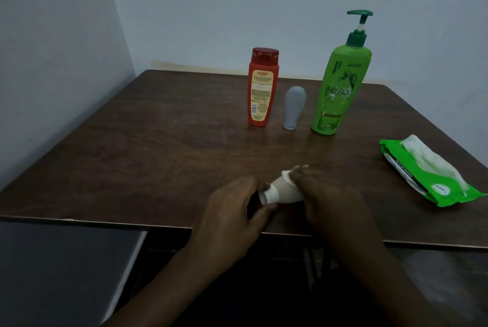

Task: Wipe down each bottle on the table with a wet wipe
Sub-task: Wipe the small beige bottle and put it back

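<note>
The left hand (237,210) curls round the white cap end of a small beige bottle (282,193), held sideways just above the table (158,141) near its front edge. The right hand (327,200) pinches a white wet wipe (286,174) against the bottle's other end. Farther back stand an orange bottle (261,89), a small grey bottle (293,107) resting on its cap, and a tall green pump bottle (338,89). An open green wipe pack (433,181) lies at the right.

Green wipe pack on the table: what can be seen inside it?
A white wipe sticks out of the pack's open top; how many more lie inside is covered by the wrapper.
</note>
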{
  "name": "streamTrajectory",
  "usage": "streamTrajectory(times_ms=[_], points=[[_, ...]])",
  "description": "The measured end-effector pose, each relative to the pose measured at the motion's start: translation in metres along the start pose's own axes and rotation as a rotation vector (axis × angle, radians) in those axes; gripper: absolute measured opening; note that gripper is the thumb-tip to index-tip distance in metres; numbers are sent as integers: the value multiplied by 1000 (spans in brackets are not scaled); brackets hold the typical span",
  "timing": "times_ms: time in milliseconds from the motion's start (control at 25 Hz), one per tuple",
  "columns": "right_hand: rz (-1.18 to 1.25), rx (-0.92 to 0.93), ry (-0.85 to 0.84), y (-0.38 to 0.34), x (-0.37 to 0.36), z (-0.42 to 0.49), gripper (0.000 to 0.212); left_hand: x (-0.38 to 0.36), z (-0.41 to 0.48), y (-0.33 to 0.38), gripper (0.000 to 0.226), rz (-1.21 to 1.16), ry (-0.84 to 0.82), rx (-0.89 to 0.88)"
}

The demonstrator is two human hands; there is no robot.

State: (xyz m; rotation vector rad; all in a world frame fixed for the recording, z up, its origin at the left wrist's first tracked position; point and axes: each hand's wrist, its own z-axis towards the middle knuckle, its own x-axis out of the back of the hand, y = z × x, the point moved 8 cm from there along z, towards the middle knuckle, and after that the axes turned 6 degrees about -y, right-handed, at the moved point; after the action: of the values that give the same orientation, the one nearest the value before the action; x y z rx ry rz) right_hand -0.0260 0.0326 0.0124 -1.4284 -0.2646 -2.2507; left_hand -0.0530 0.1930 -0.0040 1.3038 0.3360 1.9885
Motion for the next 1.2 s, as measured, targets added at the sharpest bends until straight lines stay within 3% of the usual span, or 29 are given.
streamTrajectory(times_ms=[120,360,520,600,760,840,1040,1200], points=[[-22,-89,61,18,11,6,45,4,-1,4,29,-9,15,-16],[48,161,-37,-34,-9,-4,43,4,-4,0,75,-190,-44,155],[84,-105,-16,26,-2,7,49,6,-2,0,88,-165,-21,143],[63,-107,-4,17,-2,6,48,5,-2,-2,88,-160,-27,143],[95,156,-17,-40,-7,-4,43,1,-3,-5,80,-188,-46,147],[118,135,-19,-26,-7,-2,45,1,-3,-4,75,-183,-41,136],[40,-123,-3,26,-5,2,48,2,-2,-5,77,-146,-15,119],[58,102,27,-23,0,-7,41,3,-2,-5,69,-154,-16,114]])
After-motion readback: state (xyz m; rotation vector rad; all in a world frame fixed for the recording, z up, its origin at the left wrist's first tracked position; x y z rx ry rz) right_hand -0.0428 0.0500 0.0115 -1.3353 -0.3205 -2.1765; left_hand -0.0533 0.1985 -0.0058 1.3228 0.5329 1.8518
